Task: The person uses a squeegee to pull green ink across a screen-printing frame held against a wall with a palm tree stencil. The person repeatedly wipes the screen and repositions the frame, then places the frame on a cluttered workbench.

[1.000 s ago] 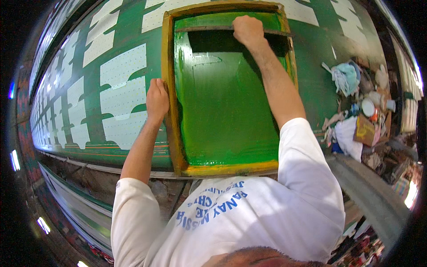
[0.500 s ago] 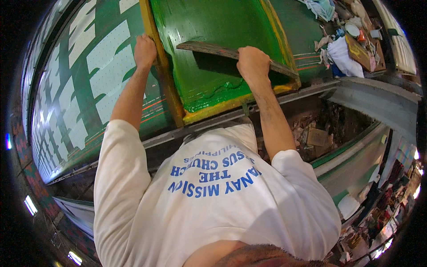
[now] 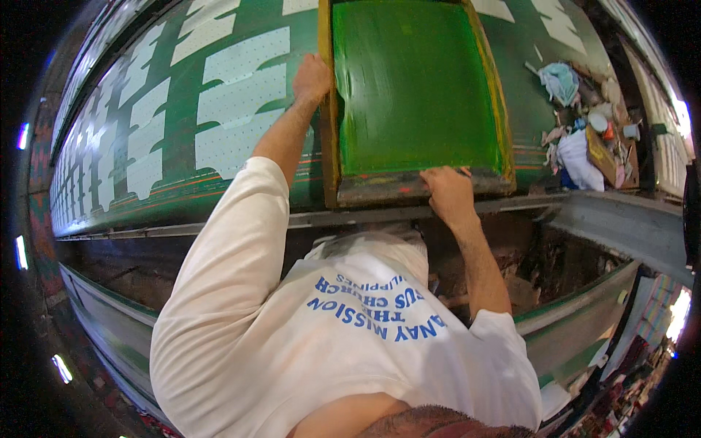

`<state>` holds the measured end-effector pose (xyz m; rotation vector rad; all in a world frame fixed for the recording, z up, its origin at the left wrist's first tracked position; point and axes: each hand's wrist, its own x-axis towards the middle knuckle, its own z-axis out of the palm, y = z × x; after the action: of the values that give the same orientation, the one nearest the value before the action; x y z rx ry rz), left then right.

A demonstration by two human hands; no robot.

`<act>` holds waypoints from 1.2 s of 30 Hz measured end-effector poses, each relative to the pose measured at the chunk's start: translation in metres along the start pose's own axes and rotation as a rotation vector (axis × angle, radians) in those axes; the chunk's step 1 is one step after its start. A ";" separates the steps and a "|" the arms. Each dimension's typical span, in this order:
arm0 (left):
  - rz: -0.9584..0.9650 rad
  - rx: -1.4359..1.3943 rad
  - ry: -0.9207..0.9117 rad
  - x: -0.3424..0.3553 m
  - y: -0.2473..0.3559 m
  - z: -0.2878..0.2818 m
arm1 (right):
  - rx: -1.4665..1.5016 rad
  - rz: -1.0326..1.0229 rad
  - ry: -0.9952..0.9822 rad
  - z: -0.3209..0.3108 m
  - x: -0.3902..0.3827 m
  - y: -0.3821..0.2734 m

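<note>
A wooden-framed printing screen [image 3: 329, 157] lies on the long green table, its mesh [image 3: 416, 87] coated with wet green ink. My left hand [image 3: 312, 77] is closed on the left rail of the frame, about halfway along. At the near end of the screen, my right hand [image 3: 449, 191] is closed over the top edge of a dark, ink-stained squeegee [image 3: 387, 187]. The squeegee lies crosswise along the near rail; its blade is out of sight. White pieces with tiny dots [image 3: 244, 66] lie in rows on the table, left of the frame.
On the right of the table sits a heap of rags [image 3: 561, 84], cups [image 3: 599, 120] and a white cloth [image 3: 580, 159]. A grey metal beam [image 3: 621, 223] runs off to the right. Between me and the table edge [image 3: 299, 220] is a dark gap with debris in it.
My right hand has brought the squeegee from a slant across the mesh to the near end. The thick ink ridge there no longer shows. The view has shifted, putting the screen further right.
</note>
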<state>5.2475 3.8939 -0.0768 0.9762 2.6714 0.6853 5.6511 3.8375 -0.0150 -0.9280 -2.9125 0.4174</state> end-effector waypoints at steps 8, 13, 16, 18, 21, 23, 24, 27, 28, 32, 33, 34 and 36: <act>0.158 -0.041 -0.033 -0.003 -0.006 -0.006 | 0.057 -0.004 -0.016 -0.012 0.011 0.010; 0.045 -0.160 0.025 0.009 -0.014 0.009 | 0.035 -0.005 -0.103 -0.022 0.040 0.025; 0.031 -0.180 0.025 0.008 -0.014 0.009 | 0.000 0.009 -0.191 -0.030 0.064 0.037; 0.003 -0.153 -0.002 0.007 -0.012 0.007 | -0.014 0.013 -0.229 -0.031 0.076 0.039; -0.013 -0.169 0.006 0.004 -0.009 0.003 | -0.048 -0.084 -0.328 -0.042 0.108 0.060; -0.020 -0.155 0.031 0.003 -0.007 0.002 | -0.035 -0.123 -0.240 -0.050 0.138 0.079; -0.034 -0.145 0.028 0.001 -0.006 0.003 | -0.026 -0.144 -0.204 -0.053 0.152 0.090; -0.028 -0.125 0.055 -0.003 -0.005 0.004 | 0.013 -0.161 0.064 -0.048 0.226 0.122; -0.016 -0.100 0.061 -0.004 -0.004 0.004 | 0.029 -0.140 0.144 -0.043 0.255 0.131; 0.019 -0.041 0.098 -0.008 0.001 0.001 | -0.021 -0.117 0.319 -0.025 0.365 0.166; 0.004 -0.039 0.090 -0.009 0.002 0.000 | -0.071 -0.092 0.270 -0.022 0.388 0.173; -0.030 -0.026 0.072 -0.010 0.004 -0.002 | -0.052 -0.092 0.293 -0.020 0.409 0.178; -0.070 -0.015 0.062 -0.010 0.009 -0.004 | -0.041 -0.102 0.328 -0.014 0.443 0.185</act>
<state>5.2583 3.8920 -0.0687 0.8674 2.7352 0.7304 5.3940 4.2404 -0.0646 -0.7640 -2.6615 0.1791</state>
